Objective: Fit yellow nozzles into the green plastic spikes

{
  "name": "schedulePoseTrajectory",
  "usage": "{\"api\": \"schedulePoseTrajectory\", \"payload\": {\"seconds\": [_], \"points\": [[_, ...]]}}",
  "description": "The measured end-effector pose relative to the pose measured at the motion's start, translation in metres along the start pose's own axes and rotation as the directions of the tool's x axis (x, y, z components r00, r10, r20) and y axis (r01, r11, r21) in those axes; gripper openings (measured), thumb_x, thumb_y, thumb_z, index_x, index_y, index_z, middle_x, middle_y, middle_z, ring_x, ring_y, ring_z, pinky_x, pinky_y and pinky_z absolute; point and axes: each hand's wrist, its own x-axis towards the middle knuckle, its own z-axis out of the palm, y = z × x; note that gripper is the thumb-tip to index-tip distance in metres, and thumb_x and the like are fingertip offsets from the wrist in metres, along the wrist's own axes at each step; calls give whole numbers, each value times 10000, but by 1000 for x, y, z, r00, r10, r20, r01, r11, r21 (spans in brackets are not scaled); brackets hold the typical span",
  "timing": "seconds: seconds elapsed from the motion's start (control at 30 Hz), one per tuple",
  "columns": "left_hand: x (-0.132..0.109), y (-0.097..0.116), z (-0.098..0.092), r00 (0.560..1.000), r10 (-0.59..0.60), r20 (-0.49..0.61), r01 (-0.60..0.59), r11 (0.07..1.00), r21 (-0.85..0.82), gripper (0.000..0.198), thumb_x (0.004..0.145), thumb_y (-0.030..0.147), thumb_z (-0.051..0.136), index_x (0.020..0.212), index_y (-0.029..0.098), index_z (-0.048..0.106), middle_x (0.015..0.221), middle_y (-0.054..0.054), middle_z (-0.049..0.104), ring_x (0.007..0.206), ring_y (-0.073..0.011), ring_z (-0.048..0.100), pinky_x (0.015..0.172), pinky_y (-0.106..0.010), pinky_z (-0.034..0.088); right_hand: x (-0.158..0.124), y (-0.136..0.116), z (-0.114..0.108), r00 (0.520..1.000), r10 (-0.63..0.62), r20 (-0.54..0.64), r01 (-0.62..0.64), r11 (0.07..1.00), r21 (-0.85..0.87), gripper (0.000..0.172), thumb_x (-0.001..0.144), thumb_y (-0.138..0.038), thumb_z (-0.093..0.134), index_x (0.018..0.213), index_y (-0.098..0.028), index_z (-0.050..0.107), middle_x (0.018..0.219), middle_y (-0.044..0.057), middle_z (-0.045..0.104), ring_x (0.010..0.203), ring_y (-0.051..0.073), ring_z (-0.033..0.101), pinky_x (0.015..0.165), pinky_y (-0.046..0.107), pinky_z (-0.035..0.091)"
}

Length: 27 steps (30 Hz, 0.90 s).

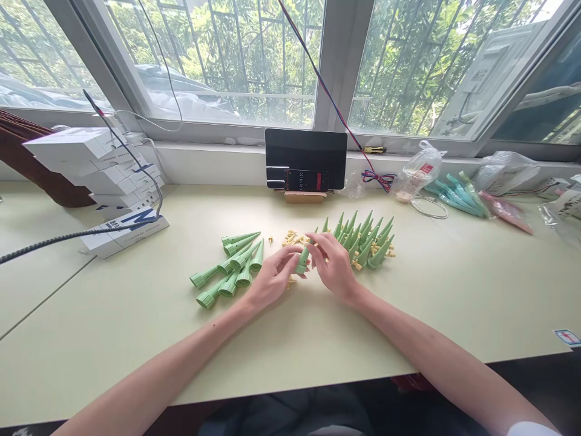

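Note:
My left hand (272, 277) is closed around the wide collar of a green plastic watering spike (302, 260), held tip up just above the table. The fingers of my right hand (336, 267) are curled and pinch at its upper part; whether a small piece sits between them too is hidden. Left of my hands lie several loose green spikes (244, 277), open collars facing me. A pile of small yellow valve pieces (293, 237) is behind my fingers. To the right, several green spikes stand in a cluster (363, 233), yellow pieces showing among them.
A phone (305, 180) showing a timer leans against a black tablet (306, 148) at the back. White boxes (122, 230) and a black braided cable (59, 243) are at left. Plastic bags (420, 169) lie along the windowsill at right.

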Motion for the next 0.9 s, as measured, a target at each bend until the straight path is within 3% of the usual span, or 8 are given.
{"api": "schedulePoseTrajectory", "payload": {"seconds": [0.33,0.43,0.53,0.7,0.9], "points": [[-1,-1,-1,994,28,106,-27,1000,-14,350,918,432,593,1168,190,625,952,-89,706,738,-169,670,702,-367,619,0,1,0,1000,-6,12,6,1000,20,259,1025,-280,444,1214,-244,618,978,58,586,614,114,572,649,288,552],[-1,-2,-1,995,35,93,-35,999,-10,326,917,427,598,1144,195,624,899,-71,698,729,-166,668,701,-362,619,1,0,-1,1000,-16,18,15,1000,6,266,1028,-279,435,1226,-251,611,984,60,598,624,121,585,663,295,550],[0,-1,-2,999,42,17,-42,999,33,336,911,449,598,1127,192,623,890,-67,693,723,-172,675,683,-356,622,1,0,-1,1000,-2,25,2,1000,-18,278,1030,-292,430,1254,-258,591,1008,66,621,624,127,588,662,302,547],[2,2,-6,972,88,-219,-65,991,114,321,914,444,597,1099,182,601,903,-48,680,671,-145,669,660,-312,596,0,0,0,1000,-10,29,11,999,-30,277,1023,-288,444,1278,-249,545,1055,72,628,619,123,581,629,287,539],[7,4,-11,899,150,-412,-102,986,135,316,908,447,606,1083,185,589,868,-20,635,596,-110,618,590,-272,546,-3,0,3,970,-90,227,106,992,-62,211,1010,-225,447,1169,-220,586,1028,80,635,751,155,611,671,279,523]]}}
